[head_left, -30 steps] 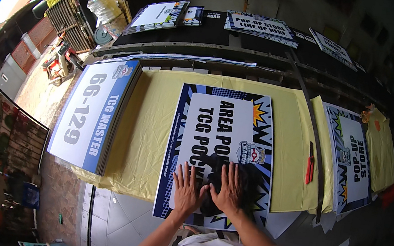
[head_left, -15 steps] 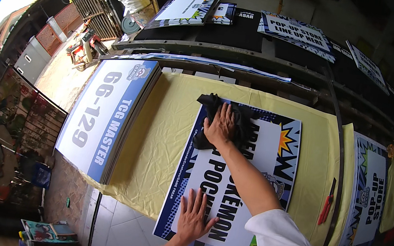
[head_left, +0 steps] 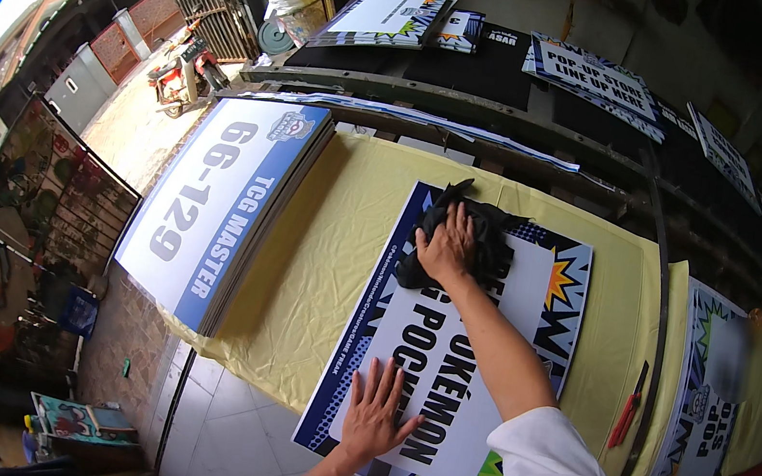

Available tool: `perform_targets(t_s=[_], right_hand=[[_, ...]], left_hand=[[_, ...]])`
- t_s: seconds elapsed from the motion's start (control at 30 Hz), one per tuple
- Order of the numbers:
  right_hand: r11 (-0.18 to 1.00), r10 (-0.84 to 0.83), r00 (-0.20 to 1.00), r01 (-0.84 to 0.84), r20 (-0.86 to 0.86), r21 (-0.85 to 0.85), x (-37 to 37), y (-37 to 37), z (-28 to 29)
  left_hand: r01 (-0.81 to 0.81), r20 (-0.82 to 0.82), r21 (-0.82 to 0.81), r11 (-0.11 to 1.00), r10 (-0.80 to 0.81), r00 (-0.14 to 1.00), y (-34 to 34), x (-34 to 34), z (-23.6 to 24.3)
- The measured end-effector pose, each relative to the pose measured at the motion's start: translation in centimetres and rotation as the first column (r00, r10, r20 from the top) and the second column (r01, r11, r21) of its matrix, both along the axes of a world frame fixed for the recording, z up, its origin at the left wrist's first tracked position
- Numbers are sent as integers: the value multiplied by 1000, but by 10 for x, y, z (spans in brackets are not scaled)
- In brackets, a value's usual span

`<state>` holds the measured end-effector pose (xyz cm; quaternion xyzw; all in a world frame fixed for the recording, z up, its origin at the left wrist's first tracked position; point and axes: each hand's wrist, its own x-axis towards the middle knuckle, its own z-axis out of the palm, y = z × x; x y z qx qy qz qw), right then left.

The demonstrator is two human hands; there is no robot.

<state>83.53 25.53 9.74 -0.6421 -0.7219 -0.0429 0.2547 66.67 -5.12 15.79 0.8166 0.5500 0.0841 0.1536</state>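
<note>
A printed sign board (head_left: 485,399), white with a blue patterned border and bold black lettering, lies flat on the yellow sheet in front of me. On its far part my right hand (head_left: 450,248) presses down on a bunched black cloth (head_left: 489,244), fingers stretched over the folds. The cloth hides some of the lettering and part of the far border. My left hand (head_left: 374,418) rests flat on the board's near left part, fingers spread and holding nothing.
Left of the board stands a stack of printed signs (head_left: 213,185) on the yellow sheet (head_left: 333,231). A red-handled cutter (head_left: 629,414) lies right of it. Another sign (head_left: 704,400) sits farther right. More signs (head_left: 599,74) lie on a dark surface at the back. A motorbike (head_left: 185,74) stands outside.
My right hand and the cloth have slid slightly inward from the board's far left corner, which shows more now. My left hand stays about where it was. The whole view has shifted a little.
</note>
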Motion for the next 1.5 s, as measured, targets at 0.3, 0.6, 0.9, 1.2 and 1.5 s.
perform_targets(t_s=[0.3, 0.6, 0.9, 1.2, 1.5], right_hand=[[982, 163, 983, -169, -83, -80, 55, -163, 33], [906, -391, 920, 381, -24, -184, 183, -395, 19], [706, -676, 733, 672, 70, -224, 171, -540, 20], [554, -807, 590, 746, -17, -370, 156, -514, 60], [548, -818, 575, 788, 18, -282, 146, -494, 40]], left_hand=[[-17, 34, 82, 996, 14, 999, -7, -12, -11], [-15, 99, 107, 994, 4, 995, -8, -13, -18], [421, 242, 124, 898, -439, 865, -74, -27, 7], [626, -104, 160, 763, -618, 779, -111, -51, -28], [517, 15, 443, 733, -582, 813, -61, -86, 106]])
